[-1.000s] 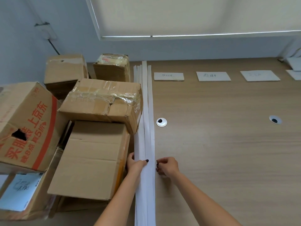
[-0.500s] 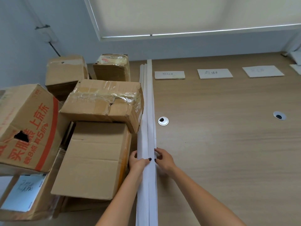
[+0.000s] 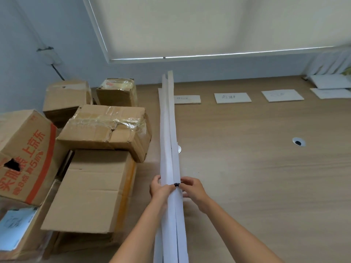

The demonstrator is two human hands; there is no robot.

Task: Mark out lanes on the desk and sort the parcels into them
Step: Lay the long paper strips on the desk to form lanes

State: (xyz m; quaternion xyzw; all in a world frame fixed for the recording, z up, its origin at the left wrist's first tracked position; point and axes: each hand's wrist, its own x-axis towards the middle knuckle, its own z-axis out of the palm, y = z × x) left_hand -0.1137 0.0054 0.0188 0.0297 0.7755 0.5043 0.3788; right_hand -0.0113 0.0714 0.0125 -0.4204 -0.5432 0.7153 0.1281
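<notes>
At the bench (image 3: 247, 177), both hands, left hand (image 3: 160, 189) and right hand (image 3: 191, 188), are now gripping and lifting the gathered paper strips (image 3: 170, 141), lanes yet unmarked.

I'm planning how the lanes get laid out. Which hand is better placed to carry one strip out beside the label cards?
Probably the right hand: it grips the white strips on the side facing the open desk and label cards; the left hand sits beside the cardboard boxes.
</notes>
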